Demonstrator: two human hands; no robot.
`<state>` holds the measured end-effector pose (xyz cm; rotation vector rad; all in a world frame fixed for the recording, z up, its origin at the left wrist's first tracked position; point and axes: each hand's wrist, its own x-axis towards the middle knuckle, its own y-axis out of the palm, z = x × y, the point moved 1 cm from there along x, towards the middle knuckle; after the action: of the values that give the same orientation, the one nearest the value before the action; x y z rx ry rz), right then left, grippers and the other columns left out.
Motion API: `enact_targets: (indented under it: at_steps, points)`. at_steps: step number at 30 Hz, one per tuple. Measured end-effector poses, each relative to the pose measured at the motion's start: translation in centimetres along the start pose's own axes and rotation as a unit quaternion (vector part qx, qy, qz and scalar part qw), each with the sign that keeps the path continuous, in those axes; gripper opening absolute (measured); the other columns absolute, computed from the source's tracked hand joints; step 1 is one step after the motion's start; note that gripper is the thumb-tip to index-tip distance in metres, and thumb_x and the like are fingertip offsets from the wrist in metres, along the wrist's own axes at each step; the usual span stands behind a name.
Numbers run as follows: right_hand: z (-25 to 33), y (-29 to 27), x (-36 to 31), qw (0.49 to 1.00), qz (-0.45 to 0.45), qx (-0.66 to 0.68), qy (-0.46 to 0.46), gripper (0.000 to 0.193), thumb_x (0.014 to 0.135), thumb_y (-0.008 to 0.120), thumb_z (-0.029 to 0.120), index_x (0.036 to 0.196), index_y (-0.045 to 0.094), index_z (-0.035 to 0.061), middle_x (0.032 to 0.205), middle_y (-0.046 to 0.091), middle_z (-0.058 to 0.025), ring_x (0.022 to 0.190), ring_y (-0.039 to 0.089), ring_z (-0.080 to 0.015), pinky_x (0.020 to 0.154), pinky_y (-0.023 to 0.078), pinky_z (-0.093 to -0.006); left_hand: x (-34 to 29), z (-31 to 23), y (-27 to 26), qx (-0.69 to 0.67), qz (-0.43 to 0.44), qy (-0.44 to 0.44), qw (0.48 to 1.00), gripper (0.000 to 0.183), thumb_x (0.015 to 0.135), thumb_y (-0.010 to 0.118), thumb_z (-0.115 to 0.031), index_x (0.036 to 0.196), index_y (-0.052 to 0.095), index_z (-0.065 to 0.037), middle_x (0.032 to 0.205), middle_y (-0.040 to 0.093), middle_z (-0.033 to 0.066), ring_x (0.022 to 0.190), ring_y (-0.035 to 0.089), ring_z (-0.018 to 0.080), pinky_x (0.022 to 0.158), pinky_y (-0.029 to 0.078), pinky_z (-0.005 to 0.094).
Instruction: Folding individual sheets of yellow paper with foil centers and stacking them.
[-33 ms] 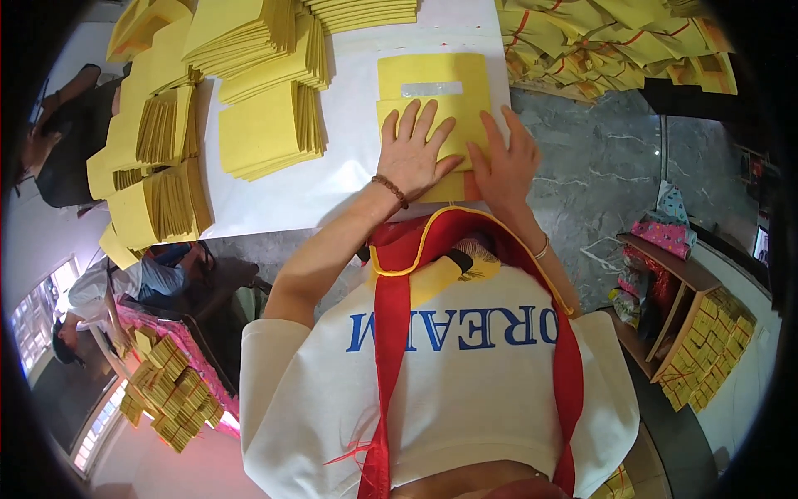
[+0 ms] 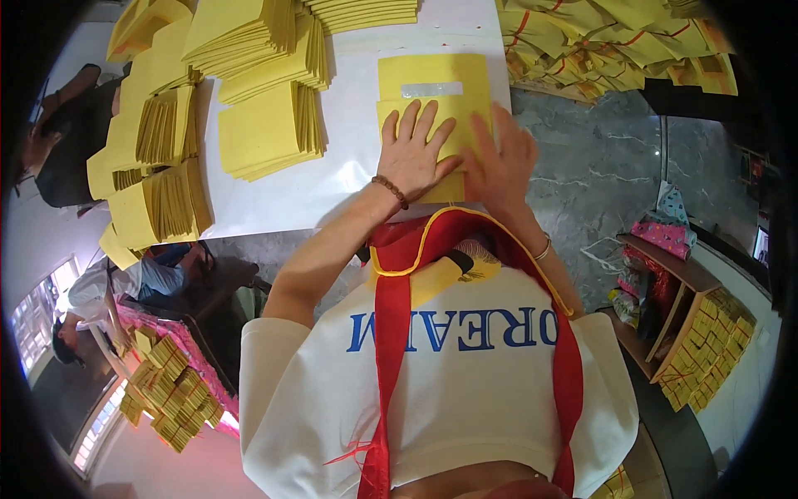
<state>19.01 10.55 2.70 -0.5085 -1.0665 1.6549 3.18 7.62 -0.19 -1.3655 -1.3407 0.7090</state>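
My left hand (image 2: 414,154) lies flat, fingers spread, on a yellow folded paper (image 2: 432,69) near the table's right edge. A beaded bracelet circles that wrist. Across the upper part of the paper runs a narrow silvery strip (image 2: 431,89). At the paper's right side is my right hand (image 2: 503,166), its fingers apart and blurred by motion, the thumb side over the paper. Neither hand grasps anything. The hands hide part of the paper's lower half.
On the white tabletop (image 2: 353,150), stacks of folded yellow papers (image 2: 266,133) stand to the left, with further piles (image 2: 158,200) along the left edge. Yellow bundles with red bands (image 2: 607,41) lie beyond the right edge. At lower left, a person (image 2: 108,291) sits near more bundles (image 2: 170,382).
My right hand has moved slightly left over the paper's edge, covering an orange patch that showed near the bottom. The left hand stays in place.
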Motion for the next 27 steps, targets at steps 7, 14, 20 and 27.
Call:
enact_targets:
  at_steps: [7, 14, 20, 27]
  points:
    - [-1.2, 3.0, -0.4, 0.99, 0.045, -0.091, -0.099, 0.053, 0.089, 0.048, 0.034, 0.133, 0.04, 0.0063, 0.143, 0.034, -0.0069, 0.132, 0.03, -0.0236, 0.1, 0.021, -0.0623, -0.6, 2.0, 0.4, -0.075, -0.01, 0.014, 0.997, 0.049, 0.082, 0.059, -0.034, 0.123, 0.049, -0.011, 0.132, 0.041, 0.014, 0.124, 0.034, 0.0326, 0.101, 0.025, 0.0491]
    - [-1.7, 3.2, -0.2, 0.992, 0.055, -0.069, -0.091, 0.053, 0.088, 0.05, 0.032, 0.134, 0.039, 0.0065, 0.144, 0.032, -0.0064, 0.134, 0.028, -0.0246, 0.101, 0.02, -0.0613, -0.4, 1.1, -2.1, -0.08, 0.061, 0.125, 0.987, 0.057, 0.076, 0.064, -0.028, 0.125, 0.048, -0.005, 0.13, 0.044, 0.0135, 0.123, 0.038, 0.0315, 0.1, 0.031, 0.0443]
    - [-5.2, 1.6, 0.7, 0.906, 0.079, 0.412, 0.057, 0.032, 0.091, 0.051, 0.012, 0.121, 0.055, -0.0002, 0.125, 0.055, -0.0105, 0.119, 0.047, -0.0211, 0.101, 0.035, -0.034, -0.2, -2.1, -0.4, 0.176, -0.014, 0.112, 0.978, 0.049, 0.074, 0.063, -0.022, 0.117, 0.054, 0.0, 0.114, 0.056, 0.0178, 0.107, 0.052, 0.0329, 0.082, 0.045, 0.0408]
    - [-5.3, -0.8, 1.6, 0.876, -0.069, 0.465, 0.112, 0.03, 0.094, 0.048, 0.013, 0.121, 0.055, -0.0002, 0.116, 0.059, -0.0107, 0.109, 0.054, -0.0189, 0.094, 0.042, -0.0322, 0.9, 5.4, -10.0, -0.339, -0.03, 0.013, 0.94, 0.034, 0.082, 0.058, -0.013, 0.116, 0.059, -0.011, 0.102, 0.064, 0.0126, 0.09, 0.061, 0.0303, 0.08, 0.049, 0.038]
